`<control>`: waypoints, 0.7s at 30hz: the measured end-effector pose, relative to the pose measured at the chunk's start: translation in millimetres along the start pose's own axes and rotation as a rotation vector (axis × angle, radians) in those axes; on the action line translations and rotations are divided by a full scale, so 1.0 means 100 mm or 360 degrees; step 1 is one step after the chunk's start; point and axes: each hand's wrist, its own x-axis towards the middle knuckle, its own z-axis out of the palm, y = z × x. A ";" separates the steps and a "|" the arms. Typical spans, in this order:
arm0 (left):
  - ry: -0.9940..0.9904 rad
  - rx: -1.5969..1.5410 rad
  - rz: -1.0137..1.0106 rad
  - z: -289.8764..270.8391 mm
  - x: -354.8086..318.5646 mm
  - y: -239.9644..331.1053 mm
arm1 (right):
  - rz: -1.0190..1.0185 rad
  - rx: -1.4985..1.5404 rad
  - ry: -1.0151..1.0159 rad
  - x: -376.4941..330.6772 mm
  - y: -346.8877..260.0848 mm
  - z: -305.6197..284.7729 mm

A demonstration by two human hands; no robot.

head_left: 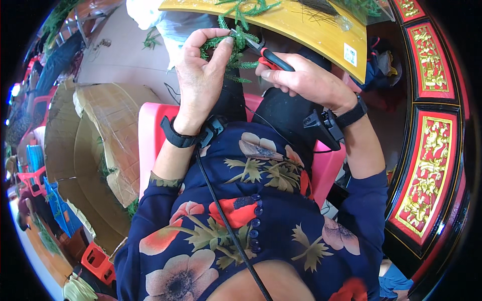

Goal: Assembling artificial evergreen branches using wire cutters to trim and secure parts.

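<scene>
Both my hands are busy: between thumb and forefinger, my left hand (205, 62) pinches a green, needle-leaved plant sprig (244, 64), while my right hand (307, 78) is wrapped around a pair of metal pliers with red-and-black handles (270, 55). The pliers' nose points left into the sprig, just beside my left fingertips; whether it bites on the stem I can't quite tell, as the leaves crowd it. The sprig hangs above my knees, at the near edge of a glossy yellow, curved-looking tabletop (301, 26). Thin dark wire-like stems (320, 7) lie on that tabletop. I sit on a pink plastic chair (148, 128), with an open brown cardboard box (75, 145) to my left.
</scene>
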 end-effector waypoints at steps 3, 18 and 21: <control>-0.0018 -0.0026 -0.0049 0.00 0.00 0.03 | -0.0009 -0.0009 -0.0105 0.01 0.01 -0.04; -0.0117 -0.0366 -0.0351 -0.03 0.02 0.03 | -0.0348 -0.1325 0.0878 -0.05 0.00 0.15; -0.0120 -0.0403 -0.0401 -0.05 0.03 -0.01 | -0.0456 -0.1554 0.1144 -0.06 0.01 0.21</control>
